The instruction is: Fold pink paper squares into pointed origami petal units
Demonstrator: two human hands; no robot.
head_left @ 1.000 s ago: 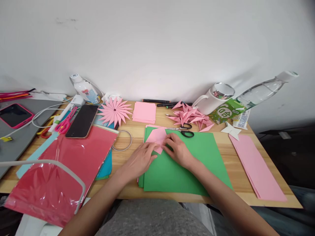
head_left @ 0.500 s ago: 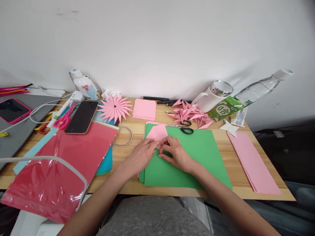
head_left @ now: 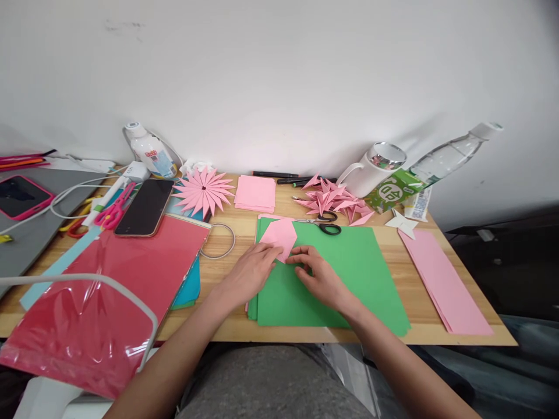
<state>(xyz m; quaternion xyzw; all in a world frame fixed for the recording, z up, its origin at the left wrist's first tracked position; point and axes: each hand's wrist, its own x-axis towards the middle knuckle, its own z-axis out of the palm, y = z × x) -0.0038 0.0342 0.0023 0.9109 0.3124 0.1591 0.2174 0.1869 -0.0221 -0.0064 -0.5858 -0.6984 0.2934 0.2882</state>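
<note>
A folded pink paper piece (head_left: pixel 282 234), with angled corners, rests on the stack of green paper (head_left: pixel 336 279). My left hand (head_left: pixel 255 270) is at its lower left edge, fingers together over the edge and thumb close below, holding it. Just right of the paper's lower tip is my right hand (head_left: pixel 317 273), its fingers curved and thumb apart, with nothing visible between them. Black-handled scissors (head_left: pixel 328 223) lie on the back edge of the green sheets, behind my right hand.
Behind stand a pink paper pinwheel shape (head_left: pixel 204 192), pink squares (head_left: pixel 255 193), folded pink pieces (head_left: pixel 327 201) and a white mug (head_left: pixel 369 171). A red folder (head_left: pixel 117 285), phone (head_left: pixel 145 208) and metal ring (head_left: pixel 233 247) lie left. Long pink strips (head_left: pixel 445 285) and a leaning bottle (head_left: pixel 449 154) are right.
My right hand has moved slightly right, off the paper's lower edge, and its fingers have opened. More of the pink paper shows; my left hand stays at its edge.
</note>
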